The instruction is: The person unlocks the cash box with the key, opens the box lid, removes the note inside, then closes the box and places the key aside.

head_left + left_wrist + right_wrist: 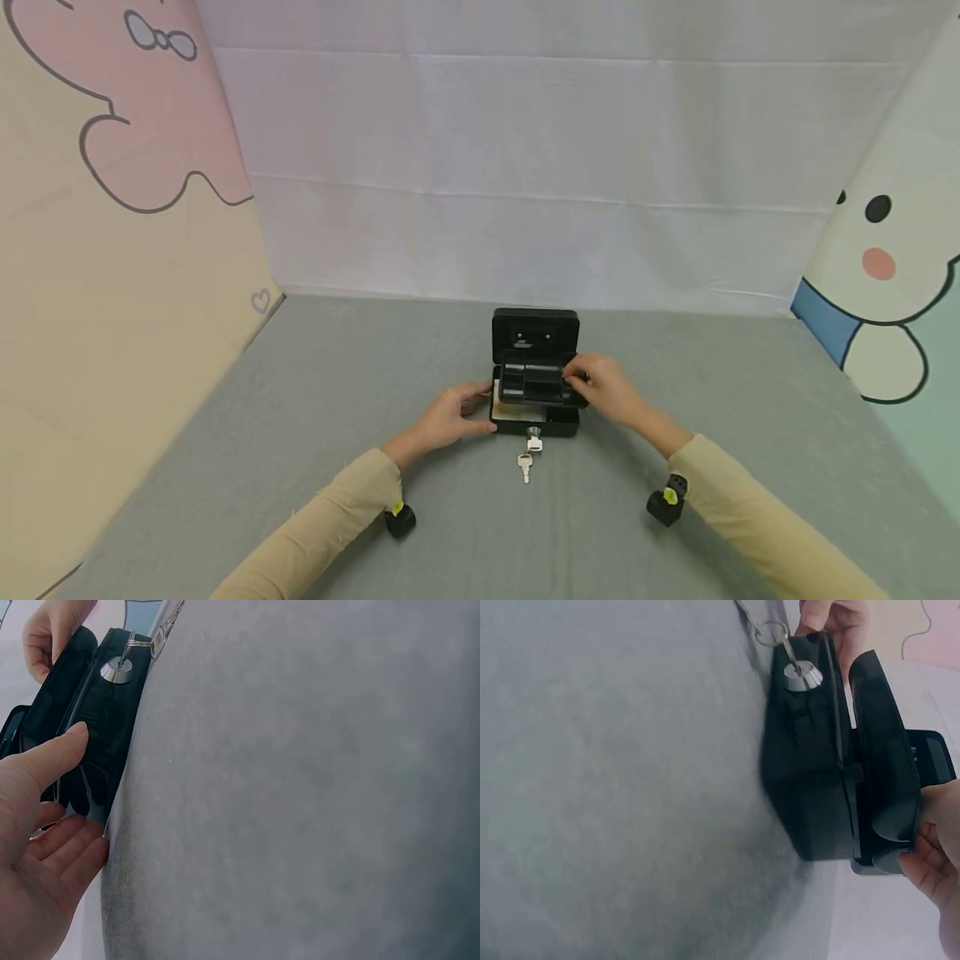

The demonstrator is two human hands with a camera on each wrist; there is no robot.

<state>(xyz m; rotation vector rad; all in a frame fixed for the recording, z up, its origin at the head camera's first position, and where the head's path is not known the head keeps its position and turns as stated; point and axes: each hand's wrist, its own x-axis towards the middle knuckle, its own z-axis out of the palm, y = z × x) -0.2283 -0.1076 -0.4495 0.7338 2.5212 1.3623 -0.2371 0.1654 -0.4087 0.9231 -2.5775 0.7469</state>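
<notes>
A black cash box (558,428) stands on the grey table with its lid (536,333) raised at the back. My right hand (604,387) pinches the right end of the black coin tray (531,383), which is lifted and tilted above the box. In the right wrist view a gap shows between the tray (885,750) and the box wall. My left hand (447,417) holds the box's left front corner, thumb on the front and fingers along the left side. Something pale yellowish (517,412) lies inside the box, partly hidden by the tray.
From the silver lock (803,676) on the box front, a key on a ring hangs with a second key (525,467) lying on the table (360,358). A white cloth (525,167) rises behind the table, with printed cloths on both sides.
</notes>
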